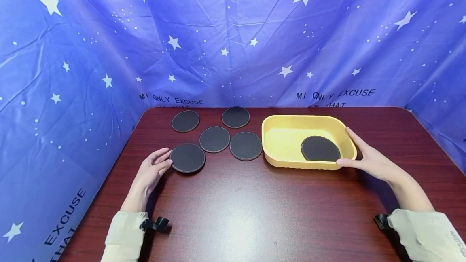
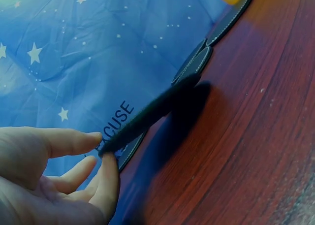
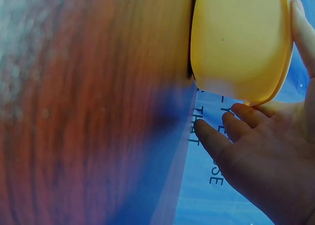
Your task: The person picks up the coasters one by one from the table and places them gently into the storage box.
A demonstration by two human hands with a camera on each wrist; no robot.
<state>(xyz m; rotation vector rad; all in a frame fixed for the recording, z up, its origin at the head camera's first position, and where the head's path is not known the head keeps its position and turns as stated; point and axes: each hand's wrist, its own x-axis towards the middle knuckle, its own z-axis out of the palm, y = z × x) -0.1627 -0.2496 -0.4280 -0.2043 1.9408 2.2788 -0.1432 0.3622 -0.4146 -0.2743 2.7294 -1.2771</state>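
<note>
My left hand (image 1: 151, 169) pinches the left edge of a round black coaster (image 1: 187, 158) between thumb and fingers. In the left wrist view that coaster (image 2: 152, 112) is tilted and raised off the table, with its shadow below. Several more black coasters with light stitched rims, one of them the coaster (image 1: 214, 139) just behind, lie flat on the table. My right hand (image 1: 376, 163) holds the right end of a yellow rectangular box (image 1: 309, 165), thumb at the near rim and index finger at the far corner. Inside the box, toward its right, lies another black coaster (image 1: 320, 148).
The dark red wooden table (image 1: 233, 209) has rounded back corners. A blue curtain with white stars (image 1: 225, 31) hangs behind it and along both sides. One flat coaster (image 1: 245, 146) lies right beside the box's left end.
</note>
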